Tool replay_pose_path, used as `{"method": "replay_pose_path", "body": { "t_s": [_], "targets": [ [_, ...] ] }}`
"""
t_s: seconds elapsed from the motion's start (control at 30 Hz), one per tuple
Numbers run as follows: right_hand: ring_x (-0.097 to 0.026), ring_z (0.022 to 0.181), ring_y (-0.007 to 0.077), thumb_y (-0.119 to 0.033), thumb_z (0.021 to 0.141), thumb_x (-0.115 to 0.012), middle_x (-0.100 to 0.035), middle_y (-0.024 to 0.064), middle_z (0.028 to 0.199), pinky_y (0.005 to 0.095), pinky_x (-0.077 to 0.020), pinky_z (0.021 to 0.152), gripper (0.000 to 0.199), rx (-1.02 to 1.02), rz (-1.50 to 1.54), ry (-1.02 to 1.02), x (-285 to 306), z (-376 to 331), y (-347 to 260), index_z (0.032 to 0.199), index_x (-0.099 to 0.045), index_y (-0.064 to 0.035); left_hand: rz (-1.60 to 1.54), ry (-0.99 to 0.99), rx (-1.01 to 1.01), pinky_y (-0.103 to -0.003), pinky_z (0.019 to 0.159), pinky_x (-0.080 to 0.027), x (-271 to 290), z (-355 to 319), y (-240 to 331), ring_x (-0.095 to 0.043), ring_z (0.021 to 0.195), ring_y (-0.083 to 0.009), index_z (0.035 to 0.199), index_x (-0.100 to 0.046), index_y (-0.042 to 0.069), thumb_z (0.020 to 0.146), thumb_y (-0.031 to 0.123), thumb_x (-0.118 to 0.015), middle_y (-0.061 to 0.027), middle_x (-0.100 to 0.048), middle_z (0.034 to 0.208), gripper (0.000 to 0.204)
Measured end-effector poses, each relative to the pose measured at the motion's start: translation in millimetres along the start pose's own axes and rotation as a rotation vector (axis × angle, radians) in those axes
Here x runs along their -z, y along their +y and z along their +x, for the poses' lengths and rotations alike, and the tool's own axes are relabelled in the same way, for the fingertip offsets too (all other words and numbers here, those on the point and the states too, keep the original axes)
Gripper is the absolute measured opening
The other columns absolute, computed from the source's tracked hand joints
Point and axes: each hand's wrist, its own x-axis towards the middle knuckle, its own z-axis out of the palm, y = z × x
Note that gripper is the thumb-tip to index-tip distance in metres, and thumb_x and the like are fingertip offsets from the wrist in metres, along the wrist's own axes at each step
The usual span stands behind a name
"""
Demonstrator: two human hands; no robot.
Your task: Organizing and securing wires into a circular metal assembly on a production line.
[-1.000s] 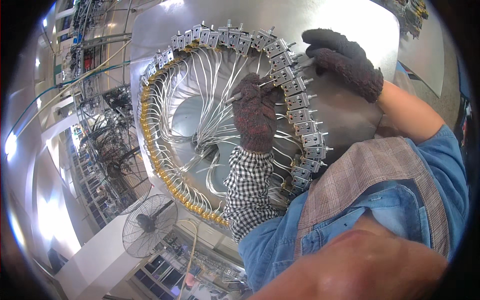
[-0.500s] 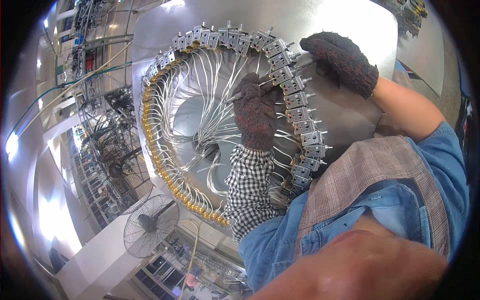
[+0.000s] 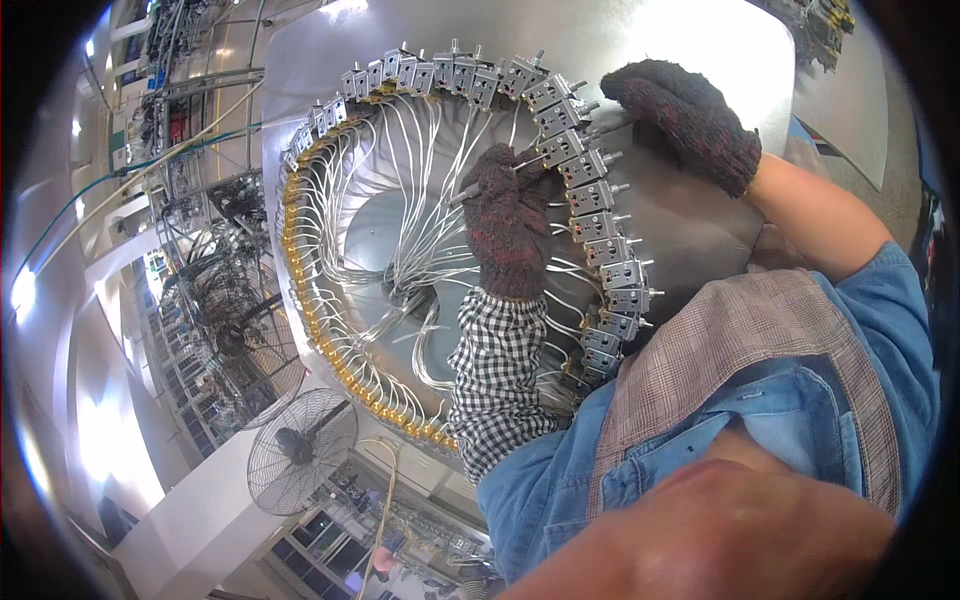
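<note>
A big round metal dish (image 3: 690, 40) carries a ring of grey switch blocks (image 3: 600, 225) along its top and right, and brass fittings (image 3: 300, 270) along its left. White wires (image 3: 410, 190) run from them toward the middle. My left hand (image 3: 508, 225), in a dark knitted glove with a checked sleeve, is inside the ring. Its fingers are closed on a thin metal tool (image 3: 460, 196) close to the upper right blocks. My right hand (image 3: 685, 120), also gloved, lies curled on the dish just outside the ring, with its fingertips at a block's pin. What it holds is hidden.
A standing fan (image 3: 300, 450) is at the lower left, with more fan cages (image 3: 230, 330) and racks with cables (image 3: 170, 110) behind it. A second metal sheet (image 3: 850, 100) lies at the upper right. My blue shirt and apron (image 3: 740, 400) fill the lower right.
My right hand has moved a little up and left, closer to the upper right blocks. My left hand has shifted slightly upward inside the ring.
</note>
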Motion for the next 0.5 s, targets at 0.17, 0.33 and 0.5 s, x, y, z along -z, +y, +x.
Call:
{"method": "replay_pose_path", "body": {
  "t_s": [0.17,0.33,0.5],
  "targets": [
    [-0.05,0.055,0.0094,-0.03,0.082,-0.055,-0.058,0.0046,0.075,0.0222,-0.0414,0.05,0.036,0.081,0.169,-0.063,0.2,-1.7,0.8,0.112,-0.053,-0.0097,-0.148,0.091,0.056,-0.033,0.069,-0.052,-2.8,0.5,1.1,-0.058,0.083,-0.0232,0.1,-0.046,0.001,0.085,0.013,-0.051,-0.0116,-0.054,0.09,0.02],
    [-0.051,0.056,0.0092,-0.03,0.082,-0.054,-0.058,0.0051,0.075,0.0227,-0.0422,0.051,0.035,0.281,0.071,0.014,-4.1,-0.1,10.1,0.109,-0.054,-0.0082,-0.112,0.111,0.043,-0.033,0.069,-0.052,-4.5,0.7,-1.1,-0.058,0.083,-0.0229,0.102,-0.045,0.001,0.085,0.013,-0.051,-0.0111,-0.054,0.091,0.021],
    [-0.051,0.055,0.0087,-0.032,0.082,-0.053,-0.058,0.0053,0.073,0.0221,-0.0419,0.049,0.035,-0.046,0.226,0.014,-5.7,7.9,10.3,0.105,-0.056,-0.0055,0.135,0.045,-0.05,-0.034,0.079,-0.051,3.8,0.1,-3.4,-0.057,0.09,-0.0234,0.104,-0.045,0.0,0.086,0.014,-0.049,-0.0145,-0.055,0.097,0.022]
  ]
}}
